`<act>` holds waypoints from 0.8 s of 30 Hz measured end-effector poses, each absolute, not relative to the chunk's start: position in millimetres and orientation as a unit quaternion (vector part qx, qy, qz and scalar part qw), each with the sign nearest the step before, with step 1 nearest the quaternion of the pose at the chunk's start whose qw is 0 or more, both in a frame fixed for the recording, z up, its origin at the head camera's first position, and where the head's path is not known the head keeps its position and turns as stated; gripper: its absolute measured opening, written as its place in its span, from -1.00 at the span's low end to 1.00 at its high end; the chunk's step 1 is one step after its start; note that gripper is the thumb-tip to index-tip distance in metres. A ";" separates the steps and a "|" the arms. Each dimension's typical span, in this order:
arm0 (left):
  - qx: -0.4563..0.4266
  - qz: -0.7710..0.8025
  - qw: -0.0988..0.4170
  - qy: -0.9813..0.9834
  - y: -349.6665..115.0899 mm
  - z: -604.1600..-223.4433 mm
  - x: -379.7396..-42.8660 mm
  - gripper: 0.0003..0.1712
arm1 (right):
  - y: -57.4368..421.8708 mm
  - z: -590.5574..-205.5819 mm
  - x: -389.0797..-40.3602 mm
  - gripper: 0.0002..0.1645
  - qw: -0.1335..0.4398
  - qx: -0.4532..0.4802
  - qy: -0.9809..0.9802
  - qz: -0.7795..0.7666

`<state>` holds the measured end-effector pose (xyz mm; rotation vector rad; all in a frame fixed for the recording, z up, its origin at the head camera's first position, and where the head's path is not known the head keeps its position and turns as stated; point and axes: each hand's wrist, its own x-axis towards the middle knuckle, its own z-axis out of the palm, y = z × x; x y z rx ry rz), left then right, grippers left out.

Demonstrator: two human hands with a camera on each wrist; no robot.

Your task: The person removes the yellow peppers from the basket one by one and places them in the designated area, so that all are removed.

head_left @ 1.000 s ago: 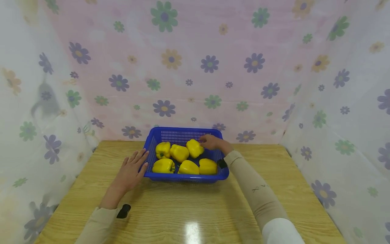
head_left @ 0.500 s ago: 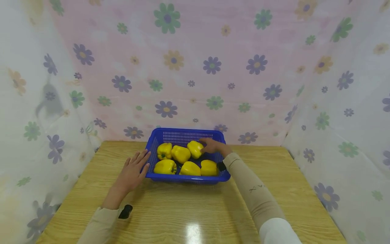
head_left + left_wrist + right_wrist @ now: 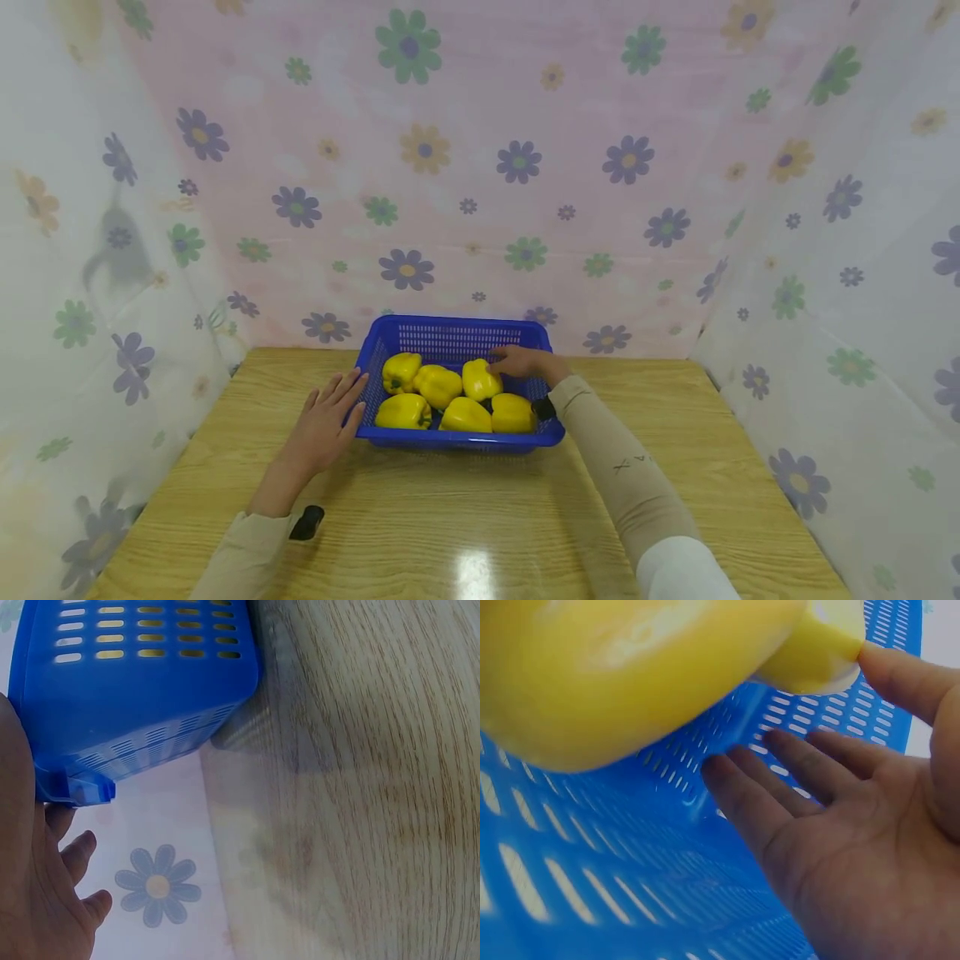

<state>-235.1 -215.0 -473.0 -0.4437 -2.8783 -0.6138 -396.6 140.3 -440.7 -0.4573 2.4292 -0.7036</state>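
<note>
A blue perforated plastic basket (image 3: 459, 438) holds several yellow bell peppers in two rough rows. My left hand (image 3: 320, 425) rests along the basket's left rim with its fingers straight; in the left wrist view the hand (image 3: 45, 892) shows at the rim's outer side. Inside the basket, at its back right, is my right hand (image 3: 525, 362). Its thumb touches the rightmost pepper of the back row (image 3: 481, 381), while the other fingers (image 3: 810, 765) stretch out below, apart from the pepper. A nearer pepper (image 3: 630, 682) fills the upper left of the right wrist view.
The basket stands on a wood-grain table (image 3: 420, 517), close to the flowered back curtain (image 3: 465, 208). Similar flowered sheets hang at left and right. In the front row, the right pepper (image 3: 513, 413) lies near the right wrist's black strap (image 3: 543, 408).
The back row's right pepper has shifted nearer to me and now stands more upright, with my right hand moving nearer along with it. The left hand has kept its place at the rim.
</note>
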 end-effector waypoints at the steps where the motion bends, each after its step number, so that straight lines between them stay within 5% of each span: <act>1: -0.148 -0.206 0.082 -0.964 -215.0 -473.0 -235.1 -0.39 | 140.5 -441.8 -396.8 -0.25 0.286 -0.172 0.902 -0.274; 13: -0.149 -0.202 0.085 -0.964 -216.4 -475.2 -237.0 -0.39 | 145.7 -443.0 -398.9 -0.29 0.316 -0.169 0.870 -0.338; 21: -0.150 -0.194 0.090 -0.965 -217.9 -476.4 -238.2 -0.39 | 140.1 -432.9 -400.7 0.03 0.323 -0.079 0.902 -0.275; 24: -0.151 -0.195 0.088 -0.965 -217.5 -476.4 -238.7 -0.39 | 139.1 -435.6 -401.3 0.01 0.313 -0.090 0.908 -0.264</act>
